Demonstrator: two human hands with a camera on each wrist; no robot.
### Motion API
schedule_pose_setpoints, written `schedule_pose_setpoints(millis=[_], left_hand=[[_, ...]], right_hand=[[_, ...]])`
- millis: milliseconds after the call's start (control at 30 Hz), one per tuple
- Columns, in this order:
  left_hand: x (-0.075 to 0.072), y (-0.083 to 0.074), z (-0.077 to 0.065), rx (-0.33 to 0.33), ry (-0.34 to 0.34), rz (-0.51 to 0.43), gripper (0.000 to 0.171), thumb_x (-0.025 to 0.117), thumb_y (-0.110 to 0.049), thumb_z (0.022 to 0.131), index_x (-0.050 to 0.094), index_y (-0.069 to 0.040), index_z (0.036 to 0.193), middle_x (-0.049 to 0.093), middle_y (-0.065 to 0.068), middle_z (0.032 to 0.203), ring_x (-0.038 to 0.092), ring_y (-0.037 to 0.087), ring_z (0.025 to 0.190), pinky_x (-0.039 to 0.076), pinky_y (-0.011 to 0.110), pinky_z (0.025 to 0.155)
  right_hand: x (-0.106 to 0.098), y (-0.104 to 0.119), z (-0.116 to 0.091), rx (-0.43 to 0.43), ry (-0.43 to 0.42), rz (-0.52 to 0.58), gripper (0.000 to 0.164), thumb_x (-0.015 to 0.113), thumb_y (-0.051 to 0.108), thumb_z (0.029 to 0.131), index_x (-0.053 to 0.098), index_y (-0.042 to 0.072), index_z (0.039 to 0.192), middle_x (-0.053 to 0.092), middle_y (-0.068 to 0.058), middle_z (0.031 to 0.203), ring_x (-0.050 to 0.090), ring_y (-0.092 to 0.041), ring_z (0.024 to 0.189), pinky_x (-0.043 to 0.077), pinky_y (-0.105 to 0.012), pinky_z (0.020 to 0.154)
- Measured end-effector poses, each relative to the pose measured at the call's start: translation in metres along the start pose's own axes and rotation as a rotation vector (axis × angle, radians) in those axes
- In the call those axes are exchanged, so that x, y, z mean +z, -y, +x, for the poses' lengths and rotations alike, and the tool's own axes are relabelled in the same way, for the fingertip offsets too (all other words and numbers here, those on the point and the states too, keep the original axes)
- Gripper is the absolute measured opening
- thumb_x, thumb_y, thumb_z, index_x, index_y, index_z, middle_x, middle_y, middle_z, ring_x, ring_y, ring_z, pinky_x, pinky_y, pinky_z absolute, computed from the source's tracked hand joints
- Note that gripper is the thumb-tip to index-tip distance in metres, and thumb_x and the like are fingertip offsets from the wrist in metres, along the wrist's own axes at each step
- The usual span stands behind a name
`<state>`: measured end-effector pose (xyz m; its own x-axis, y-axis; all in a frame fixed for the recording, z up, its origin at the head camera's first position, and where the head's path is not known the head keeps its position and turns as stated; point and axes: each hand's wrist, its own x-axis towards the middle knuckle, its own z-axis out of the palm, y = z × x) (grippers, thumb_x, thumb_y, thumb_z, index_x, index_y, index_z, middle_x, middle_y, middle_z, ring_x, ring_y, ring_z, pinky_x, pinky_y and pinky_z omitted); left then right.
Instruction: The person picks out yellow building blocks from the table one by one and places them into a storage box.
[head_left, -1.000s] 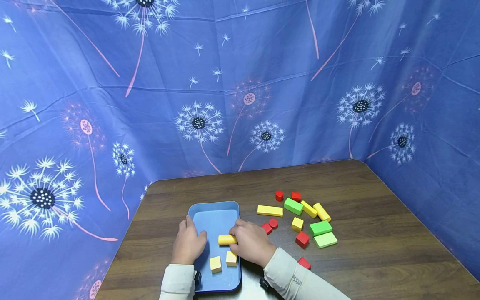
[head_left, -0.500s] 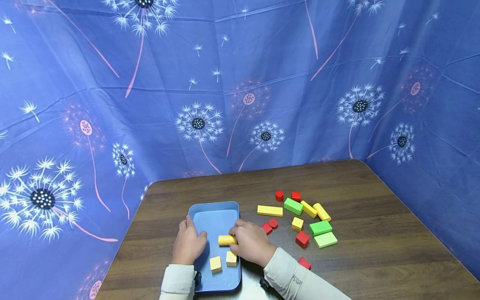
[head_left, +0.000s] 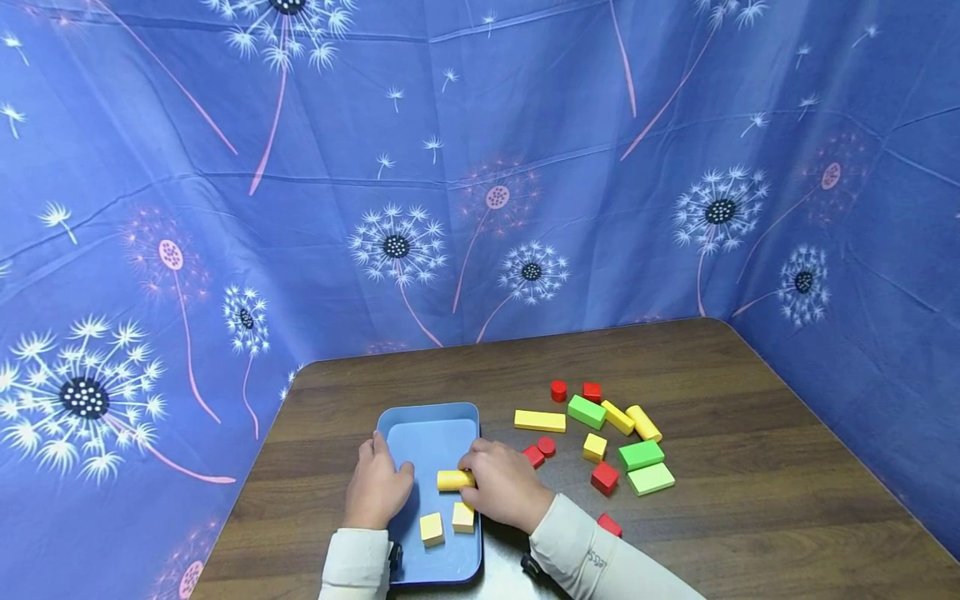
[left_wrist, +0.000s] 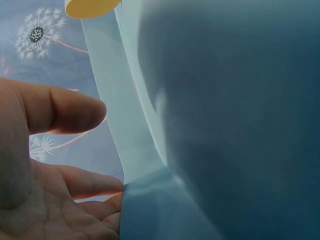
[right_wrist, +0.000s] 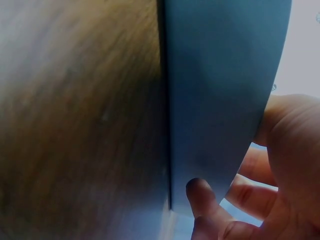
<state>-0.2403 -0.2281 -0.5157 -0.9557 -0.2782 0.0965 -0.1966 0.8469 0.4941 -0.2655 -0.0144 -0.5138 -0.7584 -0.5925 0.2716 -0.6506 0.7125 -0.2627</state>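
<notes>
Pinching one yellow cylinder (head_left: pixel 452 481): right fingers (head_left: pixel 480 457); left fingers (head_left: pixel 366 451) relaxed against one tray (head_left: pixel 427 429), two yellow cubes (head_left: pixel 431 530) inside.

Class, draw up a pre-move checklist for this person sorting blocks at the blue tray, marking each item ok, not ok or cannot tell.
1. Right hand holding the yellow cylinder: ok, one end pinched.
2. Left hand touching the blue tray: ok, fingers at its rim.
3. Left yellow cube and right yellow cube inside the tray: ok.
4. Cylinder resting on the tray floor: cannot tell.
5. Right sleeve well away from loose blocks: not ok, a red block shows right at its edge.
</notes>
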Motion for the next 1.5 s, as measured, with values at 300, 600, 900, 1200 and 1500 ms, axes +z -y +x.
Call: schedule_pose_setpoints(millis=[300,600,900,1200,1500], left_hand=[[0.000,-0.002,0.000,-0.028,0.011,-0.005,0.079,0.057,-0.026,0.086,0.016,0.008,0.145,0.027,0.031,0.141,0.038,0.047,0.120,0.038,0.063,0.095],[-0.001,0.000,0.001,-0.031,0.007,-0.004,0.079,0.057,-0.027,0.087,0.017,0.009,0.144,0.027,0.032,0.140,0.038,0.047,0.119,0.038,0.063,0.095],[-0.001,-0.001,0.001,-0.048,0.013,-0.020,0.079,0.057,-0.027,0.087,0.016,0.009,0.144,0.026,0.031,0.141,0.038,0.048,0.119,0.038,0.064,0.095],[-0.002,-0.002,0.002,-0.048,0.005,0.002,0.079,0.057,-0.028,0.088,0.017,0.009,0.144,0.027,0.032,0.141,0.038,0.052,0.116,0.032,0.070,0.095],[-0.002,-0.001,0.001,-0.054,0.026,0.007,0.080,0.056,-0.030,0.088,0.015,0.009,0.145,0.025,0.032,0.142,0.038,0.053,0.115,0.034,0.070,0.094]], right_hand=[[0.000,-0.001,0.001,-0.008,-0.007,0.003,0.022,0.071,0.033,0.074,0.073,0.023,0.094,0.057,0.011,0.084,0.050,-0.006,0.070,0.048,-0.027,0.054],[-0.001,-0.002,0.000,-0.010,-0.024,-0.003,0.020,0.069,0.031,0.075,0.073,0.024,0.093,0.057,0.012,0.084,0.047,-0.006,0.071,0.046,-0.025,0.054],[-0.004,-0.007,-0.003,-0.078,-0.057,0.034,0.015,0.067,0.030,0.080,0.072,0.024,0.092,0.058,0.011,0.088,0.049,-0.005,0.076,0.050,-0.026,0.062],[-0.014,-0.013,-0.008,-0.155,-0.092,0.098,0.011,0.067,0.030,0.084,0.072,0.024,0.092,0.058,0.011,0.095,0.049,-0.004,0.083,0.052,-0.028,0.069],[-0.017,-0.018,-0.012,-0.186,-0.092,0.131,0.012,0.067,0.028,0.085,0.073,0.023,0.095,0.056,0.010,0.098,0.048,-0.004,0.085,0.052,-0.029,0.069]])
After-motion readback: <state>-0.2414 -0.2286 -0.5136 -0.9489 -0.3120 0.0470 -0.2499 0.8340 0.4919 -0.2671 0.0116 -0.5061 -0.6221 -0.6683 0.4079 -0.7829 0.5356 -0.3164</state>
